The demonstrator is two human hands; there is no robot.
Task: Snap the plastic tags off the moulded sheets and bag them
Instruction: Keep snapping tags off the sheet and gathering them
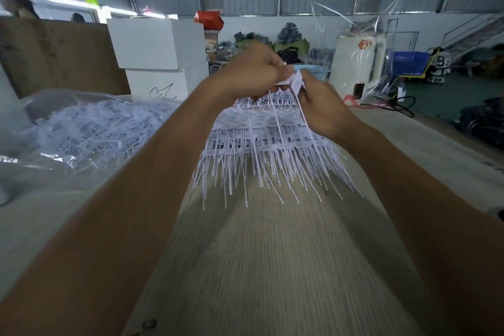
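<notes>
White tags (296, 83) sit pinched between my left hand (253, 72) and right hand (323, 112), mid-snap above the moulded sheets (261, 142); next I twist them free, toward the bag (81, 128).

We count two hands, the left hand (252, 72) and the right hand (324, 106), one stack of moulded sheets (268, 139) whose number we cannot tell, one clear bag (81, 128) of loose tags, and two white boxes (158, 43).

Bare forearms, seemingly no sleeves.
</notes>
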